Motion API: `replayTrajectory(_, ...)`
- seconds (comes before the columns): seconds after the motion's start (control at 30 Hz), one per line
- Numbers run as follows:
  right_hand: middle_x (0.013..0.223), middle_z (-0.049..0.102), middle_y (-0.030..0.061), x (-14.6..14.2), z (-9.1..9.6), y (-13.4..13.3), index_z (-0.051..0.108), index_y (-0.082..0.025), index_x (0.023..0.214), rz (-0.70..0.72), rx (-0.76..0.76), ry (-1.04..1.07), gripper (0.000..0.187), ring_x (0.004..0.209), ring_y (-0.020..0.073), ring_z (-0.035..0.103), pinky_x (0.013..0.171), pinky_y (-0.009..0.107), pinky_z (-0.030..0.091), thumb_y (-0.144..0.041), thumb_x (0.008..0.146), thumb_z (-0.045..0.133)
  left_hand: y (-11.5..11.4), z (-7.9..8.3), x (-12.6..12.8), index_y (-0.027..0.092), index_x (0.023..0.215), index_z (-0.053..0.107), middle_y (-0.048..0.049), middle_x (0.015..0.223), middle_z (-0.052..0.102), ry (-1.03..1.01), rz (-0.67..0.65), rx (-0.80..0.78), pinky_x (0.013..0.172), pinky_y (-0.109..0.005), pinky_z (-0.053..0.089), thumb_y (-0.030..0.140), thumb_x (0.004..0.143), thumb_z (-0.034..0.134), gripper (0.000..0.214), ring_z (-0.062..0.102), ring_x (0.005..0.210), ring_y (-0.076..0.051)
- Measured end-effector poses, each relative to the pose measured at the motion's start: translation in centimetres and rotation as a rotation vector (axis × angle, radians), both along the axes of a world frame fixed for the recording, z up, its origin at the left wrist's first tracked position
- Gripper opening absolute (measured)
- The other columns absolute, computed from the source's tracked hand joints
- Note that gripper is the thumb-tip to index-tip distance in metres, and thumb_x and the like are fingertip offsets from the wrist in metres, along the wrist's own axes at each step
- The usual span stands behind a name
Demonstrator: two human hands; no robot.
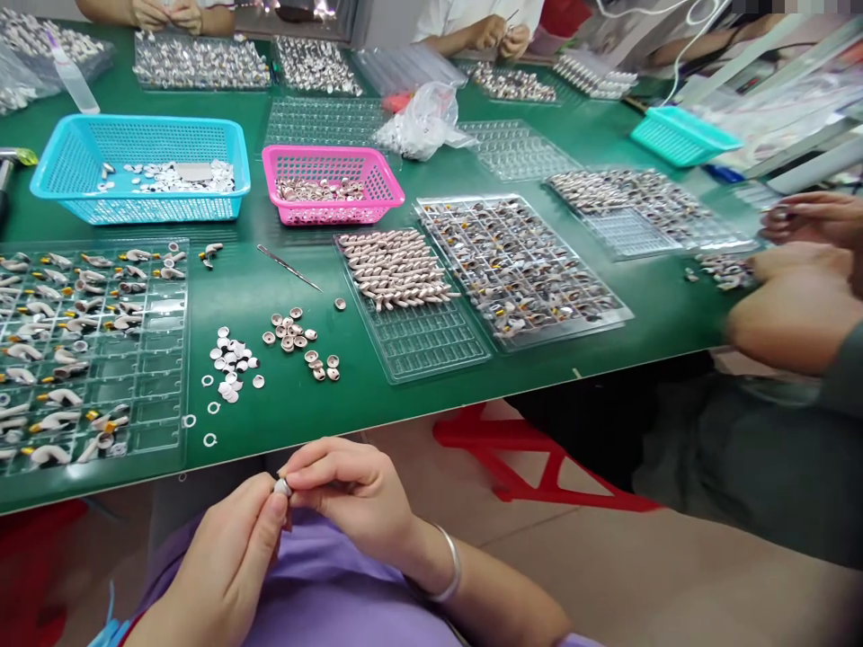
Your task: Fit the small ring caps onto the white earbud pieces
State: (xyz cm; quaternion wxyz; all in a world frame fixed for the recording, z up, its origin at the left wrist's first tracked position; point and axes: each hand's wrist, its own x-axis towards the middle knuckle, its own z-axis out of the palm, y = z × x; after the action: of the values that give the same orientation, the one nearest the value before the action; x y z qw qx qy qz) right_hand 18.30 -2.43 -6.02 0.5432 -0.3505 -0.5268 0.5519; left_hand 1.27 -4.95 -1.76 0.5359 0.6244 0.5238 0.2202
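My left hand (233, 539) and my right hand (351, 490) meet over my lap, just off the table's front edge. Pinched between their fingertips is a small round earbud cap (281, 486) with a pale face; the fingers hide most of it. Beyond them on the table lie white round stickers (233, 359) in a loose heap and a few white rings (210, 440). Several cup-shaped earbud caps (289, 332) are scattered beside these. Metal tweezers (289, 267) rest farther back. To the left, a clear tray (158, 391) holds earbud pieces with yellow bits.
A blue basket (141, 211) and a pink basket (337, 216) stand behind the loose parts. Right of them lie a half-filled tray (431, 346) and a full tray (526, 270). A co-worker's arm (796, 314) reaches in from the right, above a red stool (539, 449).
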Motion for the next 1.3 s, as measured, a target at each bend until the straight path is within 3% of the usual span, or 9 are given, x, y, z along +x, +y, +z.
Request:
replayTrajectory(0.17, 0.085, 0.079, 0.005, -0.2, 0.3, -0.1, 0.08, -0.022, 0.084, -0.021, 0.051, -0.026, 0.014, 0.075, 0.0148, 0.075, 0.068, 0.021, 0.063, -0.01, 0.076, 0.08, 0.1, 0.0, -0.1, 0.024, 0.074, 0.051, 0.0021, 0.068, 0.056, 0.016, -0.023, 0.026, 0.06, -0.023, 0.044, 0.043, 0.103, 0.032, 0.04, 0.053, 0.061, -0.014)
replayTrajectory(0.33, 0.088, 0.078, 0.007, -0.1, 0.8, -0.1, 0.078, -0.018, 0.086, -0.039, 0.204, -0.109, 0.011, 0.077, 0.0142, 0.075, 0.07, 0.02, 0.063, -0.008, 0.082, 0.074, 0.0, 0.2, -0.2, 0.024, 0.07, 0.047, 0.0027, 0.066, 0.054, 0.018, -0.024, -0.006, 0.061, -0.023, 0.045, 0.044, 0.103, 0.031, 0.042, 0.051, 0.059, -0.013)
replayTrajectory(0.5, 0.088, 0.077, 0.0094, 0.2, 1.3, 0.0, 0.077, -0.014, 0.085, -0.019, 0.271, -0.156, 0.01, 0.078, 0.0146, 0.075, 0.071, 0.02, 0.063, -0.007, 0.086, 0.07, 0.0, 0.2, 0.0, 0.023, 0.074, 0.051, 0.0023, 0.065, 0.056, 0.066, -0.009, 0.076, 0.058, -0.023, 0.045, 0.041, 0.103, 0.031, 0.04, 0.052, 0.057, -0.014)
replayTrajectory(0.67, 0.087, 0.078, 0.0076, 0.0, 1.4, 0.0, 0.077, -0.018, 0.083, -0.01, 0.197, -0.11, 0.01, 0.075, 0.0153, 0.076, 0.067, 0.021, 0.064, -0.012, 0.086, 0.071, 0.3, 0.5, 0.5, 0.024, 0.069, 0.05, 0.0024, 0.059, 0.053, 0.12, 0.014, 0.265, 0.048, -0.023, 0.041, 0.039, 0.103, 0.031, 0.042, 0.05, 0.049, -0.013)
replayTrajectory(0.77, 0.086, 0.078, 0.0074, 0.0, 1.3, 0.0, 0.078, -0.02, 0.083, 0.002, 0.163, -0.099, 0.008, 0.075, 0.016, 0.076, 0.067, 0.023, 0.064, -0.016, 0.086, 0.072, 0.4, 0.6, 0.4, 0.024, 0.07, 0.051, 0.0026, 0.059, 0.054, 0.123, -0.009, 0.297, 0.048, -0.022, 0.041, 0.039, 0.103, 0.032, 0.041, 0.051, 0.048, -0.012)
replayTrajectory(0.97, 0.091, 0.078, 0.008, 0.6, 1.5, 0.7, 0.077, -0.019, 0.09, 0.129, 0.114, -0.061, 0.007, 0.081, 0.0172, 0.076, 0.072, 0.026, 0.063, -0.021, 0.084, 0.076, 0.2, 0.8, -0.2, 0.023, 0.068, 0.051, 0.0034, 0.058, 0.053, 0.065, -0.011, 0.187, 0.051, -0.02, 0.042, 0.04, 0.103, 0.032, 0.043, 0.051, 0.051, -0.011)
replayTrajectory(1.1, 0.079, 0.075, 0.0059, 0.6, 1.7, 1.6, 0.075, -0.018, 0.076, 0.184, 0.024, 0.027, 0.01, 0.072, 0.0158, 0.073, 0.066, 0.025, 0.061, -0.026, 0.079, 0.08, 0.1, 1.0, -0.2, 0.022, 0.064, 0.048, 0.0032, 0.057, 0.052, 0.033, 0.003, 0.098, 0.052, -0.02, 0.041, 0.044, 0.103, 0.031, 0.048, 0.05, 0.051, -0.012)
replayTrajectory(1.3, 0.069, 0.069, 0.0019, 1.3, 2.1, 3.5, 0.07, -0.016, 0.068, 0.457, -0.158, -0.007, 0.032, 0.064, 0.0133, 0.065, 0.061, 0.023, 0.054, -0.044, 0.071, 0.084, 0.6, 1.3, -1.2, 0.022, 0.069, 0.054, 0.0021, 0.062, 0.06, 0.025, -0.167, -0.033, 0.064, -0.021, 0.045, 0.045, 0.103, 0.033, 0.046, 0.057, 0.06, -0.013)
